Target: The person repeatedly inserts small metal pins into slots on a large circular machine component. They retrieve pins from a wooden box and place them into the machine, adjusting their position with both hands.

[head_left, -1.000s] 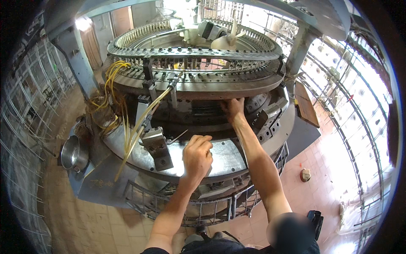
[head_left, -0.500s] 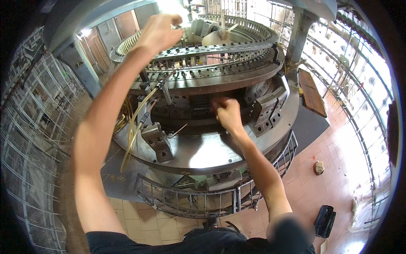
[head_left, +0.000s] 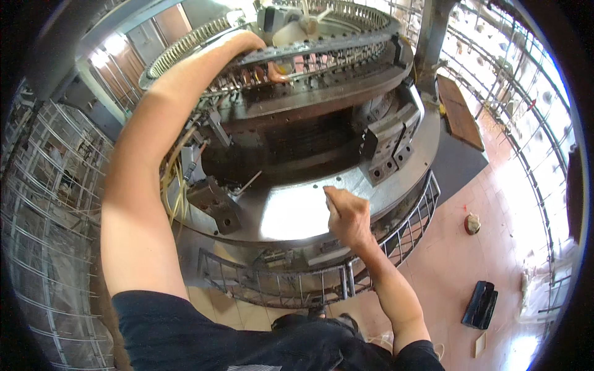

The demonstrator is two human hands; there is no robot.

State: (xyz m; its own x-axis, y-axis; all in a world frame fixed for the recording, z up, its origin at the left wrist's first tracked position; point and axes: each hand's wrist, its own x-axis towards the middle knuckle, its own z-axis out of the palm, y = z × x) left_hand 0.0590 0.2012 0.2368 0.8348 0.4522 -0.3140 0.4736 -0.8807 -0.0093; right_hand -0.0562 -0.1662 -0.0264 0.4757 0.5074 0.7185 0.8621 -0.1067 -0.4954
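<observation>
A large circular knitting machine (head_left: pixel 322 114) fills the middle of the view. My left arm arches over its upper ring (head_left: pixel 322 46), and my left hand (head_left: pixel 278 73) hangs behind the ring's near bar. Only part of its fingers shows through the gap, so their grip is hidden. Lower down, my right hand (head_left: pixel 351 216) is closed, thumb along the bent fingers, above the shiny metal bed plate (head_left: pixel 291 213). Whatever it may hold is too small to make out. To its upper right is a metal cam block (head_left: pixel 387 151); a second block (head_left: pixel 213 204) sits at the left.
Yellowish hoses (head_left: pixel 175 176) hang at the machine's left. A curved metal guard rail (head_left: pixel 297 287) runs below the plate. A wooden board (head_left: pixel 459 114) lies on the right-hand side. On the tiled floor are a black tray (head_left: pixel 480 306) and a small round object (head_left: pixel 472 224).
My left hand has gone from above the ring down behind its near bar. My right hand has pulled out of the dark opening, back toward me over the plate. The view has shifted slightly.
</observation>
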